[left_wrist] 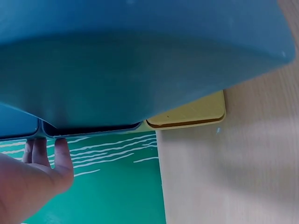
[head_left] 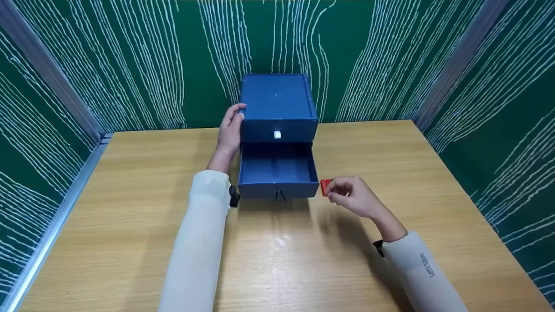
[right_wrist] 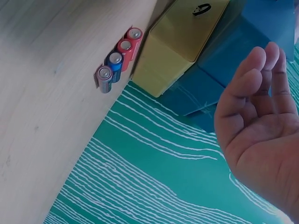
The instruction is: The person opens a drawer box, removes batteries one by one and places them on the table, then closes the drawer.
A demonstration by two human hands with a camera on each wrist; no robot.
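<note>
Resting hand, left: my left hand (head_left: 230, 130) sits against the left side of the blue drawer unit (head_left: 277, 97), fingers nearly straight, touching its edge, not wrapped round anything.
Other hand, right: my right hand (head_left: 353, 195) is up beside the batteries (right_wrist: 117, 60), fingers loosely bent, nothing visible in the grasp; contact with a battery can't be told from the head view.
Tabletop: light wood table (head_left: 164, 242), pale grain, glare patch in front of the unit, arm shadows across it.
Walls: green back wall (head_left: 355, 39) with wavy white lines, same pattern on both sides; metal posts (head_left: 461, 60) at the corners, metal rail (head_left: 56, 225) along the left.
Back edge: table meets the wall; unit stands near that edge, about mid-width.
Drawers: top one in, white knob (head_left: 277, 134) on its face; open drawer (head_left: 260, 190) below juts toward me, bare inside. Yellow section (right_wrist: 173, 42) at the bottom, dark loop (right_wrist: 202, 9) on it.
Batteries: on the table, just right of the open drawer's front corner; four in a row in the right wrist view: two red, one blue, one duller. Head view shows red ones only.
Room, sides: wood runs wide left of my left forearm and right of my right hand, out to the side edges.
Room, front: broad stretch of wood between my sleeves (head_left: 195, 242).
Tight spot: narrow gap between drawer corner and batteries.
</note>
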